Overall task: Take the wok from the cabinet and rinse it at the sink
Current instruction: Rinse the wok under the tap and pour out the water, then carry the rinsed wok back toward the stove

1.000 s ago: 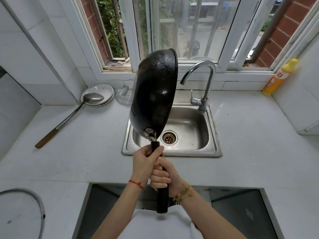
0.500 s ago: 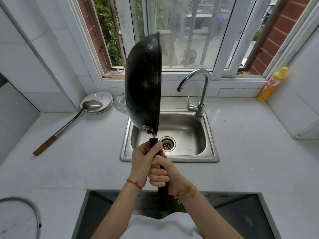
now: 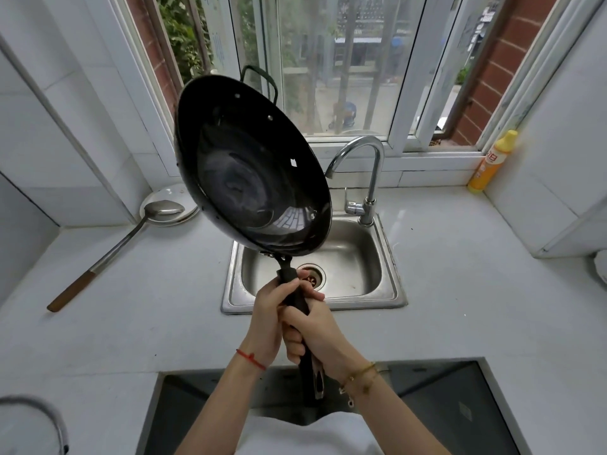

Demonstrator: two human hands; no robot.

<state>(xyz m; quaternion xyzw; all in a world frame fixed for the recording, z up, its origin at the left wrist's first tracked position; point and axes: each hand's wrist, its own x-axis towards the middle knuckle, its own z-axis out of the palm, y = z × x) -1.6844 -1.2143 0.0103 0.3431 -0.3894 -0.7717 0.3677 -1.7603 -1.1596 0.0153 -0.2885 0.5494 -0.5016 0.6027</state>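
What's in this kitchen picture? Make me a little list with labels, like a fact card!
Wok: black wok, held up tilted above the sink, its inside facing the camera
Left hand: left hand grips the wok's handle
Right hand: right hand grips the same handle, just below the left
Sink: steel sink, no water seen running
Tap: curved tap behind the sink
Ladle: long ladle, its bowl resting on a plate
Bottle: yellow bottle in the right corner
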